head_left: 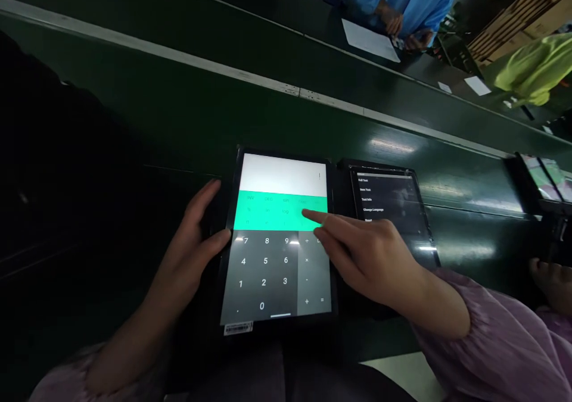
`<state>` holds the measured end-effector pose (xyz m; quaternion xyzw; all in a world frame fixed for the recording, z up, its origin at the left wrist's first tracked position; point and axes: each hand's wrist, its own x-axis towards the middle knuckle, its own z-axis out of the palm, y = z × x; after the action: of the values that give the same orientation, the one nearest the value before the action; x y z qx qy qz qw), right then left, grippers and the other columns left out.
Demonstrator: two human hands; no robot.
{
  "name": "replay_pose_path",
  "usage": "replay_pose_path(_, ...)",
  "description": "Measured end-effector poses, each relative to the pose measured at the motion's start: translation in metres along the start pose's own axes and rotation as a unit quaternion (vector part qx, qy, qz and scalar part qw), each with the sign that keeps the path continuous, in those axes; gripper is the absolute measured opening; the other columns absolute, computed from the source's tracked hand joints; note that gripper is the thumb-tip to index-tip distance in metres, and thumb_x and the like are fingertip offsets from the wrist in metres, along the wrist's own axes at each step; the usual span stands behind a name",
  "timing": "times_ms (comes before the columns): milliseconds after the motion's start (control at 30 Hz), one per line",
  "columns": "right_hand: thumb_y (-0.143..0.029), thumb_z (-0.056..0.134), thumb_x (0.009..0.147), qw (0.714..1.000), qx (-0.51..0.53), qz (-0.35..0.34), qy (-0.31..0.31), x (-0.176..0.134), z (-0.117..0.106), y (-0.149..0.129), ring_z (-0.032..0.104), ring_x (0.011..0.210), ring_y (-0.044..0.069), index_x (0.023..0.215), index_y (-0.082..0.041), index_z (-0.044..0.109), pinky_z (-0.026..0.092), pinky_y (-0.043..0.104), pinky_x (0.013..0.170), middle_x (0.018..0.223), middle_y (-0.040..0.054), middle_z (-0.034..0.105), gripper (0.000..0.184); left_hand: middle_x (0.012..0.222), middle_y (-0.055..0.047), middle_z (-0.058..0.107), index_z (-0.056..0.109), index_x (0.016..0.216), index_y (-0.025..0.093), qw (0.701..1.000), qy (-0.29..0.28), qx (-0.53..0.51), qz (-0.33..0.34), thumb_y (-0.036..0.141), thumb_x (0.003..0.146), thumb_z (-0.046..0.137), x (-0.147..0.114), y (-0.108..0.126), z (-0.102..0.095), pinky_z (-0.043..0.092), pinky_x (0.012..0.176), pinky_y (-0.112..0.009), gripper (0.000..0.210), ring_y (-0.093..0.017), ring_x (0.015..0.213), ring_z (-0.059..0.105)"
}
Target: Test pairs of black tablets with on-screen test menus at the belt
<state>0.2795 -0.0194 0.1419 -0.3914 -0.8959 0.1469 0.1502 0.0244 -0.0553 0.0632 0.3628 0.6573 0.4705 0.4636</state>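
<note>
A tablet (264, 271) lies in front of me, its screen showing a calculator with a white display, a green function band and dark number keys. My left hand (190, 241) grips its left edge, thumb against the frame and fingers beside it. Over the green band, right of "log", is the stretched index finger of my right hand (373, 250); whether it touches the glass I cannot tell. That hand holds nothing, its thumb below and apart from the index finger. A second tablet (388, 193) with a dark text menu lies to the right, partly hidden by my right hand.
A barcode label (238, 329) sticks out at the calculator tablet's lower left. The dark green bench (187, 122) has pale rails across it. Another person's hand (554, 283) is at the right edge. Across the bench, a person in blue handles something near a white sheet (370, 40).
</note>
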Motion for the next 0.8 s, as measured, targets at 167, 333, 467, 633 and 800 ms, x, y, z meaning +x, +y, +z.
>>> replay_pose_path(167,-0.021,0.046,0.111,0.999,-0.031,0.021,0.026,-0.003,-0.002,0.005,0.067,0.057,0.012,0.088,-0.013,0.073,0.038,0.026,0.046,0.071,0.0026,0.074,0.037,0.172,0.002,0.038,0.055,0.153,0.031,0.997,-0.022,0.036,0.065,0.045,0.082,0.077,-0.003,-0.001,0.000,0.012,0.136,-0.053,0.075,-0.029,0.163,0.024)
replay_pose_path(333,-0.020,0.045,0.112,0.996,0.061,-0.063,0.014,-0.004,0.007,-0.011,0.073,0.067,0.011,0.114,-0.009,0.073,0.046,0.024,0.049,0.101,0.0069,0.082,0.030,0.175,0.006,0.031,0.049,0.157,0.039,0.993,-0.055,0.038,0.095,0.043,0.084,0.077,-0.007,-0.006,-0.002,0.026,0.133,-0.050,0.078,-0.030,0.163,0.025)
replay_pose_path(467,-0.022,0.049,0.112,0.992,0.026,-0.123,-0.010,0.002,0.024,-0.027,0.071,0.063,0.013,0.108,-0.010,0.073,0.041,0.029,0.042,0.112,0.0091,0.081,0.028,0.176,0.006,0.029,0.048,0.157,0.038,0.991,-0.061,0.046,0.114,0.043,0.086,0.075,-0.005,-0.004,-0.001,0.033,0.130,-0.044,0.076,-0.029,0.163,0.026)
replay_pose_path(633,-0.024,0.042,0.113,0.996,0.043,-0.070,0.018,0.000,0.008,-0.019,0.068,0.058,0.011,0.112,-0.011,0.074,0.042,0.025,0.045,0.092,0.0049,0.082,0.034,0.178,0.004,0.022,0.046,0.159,0.038,0.989,-0.034,0.121,0.078,0.054,0.079,0.081,-0.002,-0.003,0.000,0.043,0.124,-0.046,0.088,-0.034,0.163,0.024)
replay_pose_path(800,-0.018,0.047,0.110,0.999,-0.006,0.028,0.038,-0.009,-0.006,0.000,0.071,0.058,0.013,0.109,-0.011,0.076,0.043,0.024,0.045,0.082,0.0053,0.080,0.030,0.174,0.012,0.030,0.047,0.156,0.050,0.991,-0.035,0.087,0.092,0.047,0.086,0.076,-0.005,-0.009,-0.001,0.044,0.124,-0.046,0.076,-0.030,0.162,0.029)
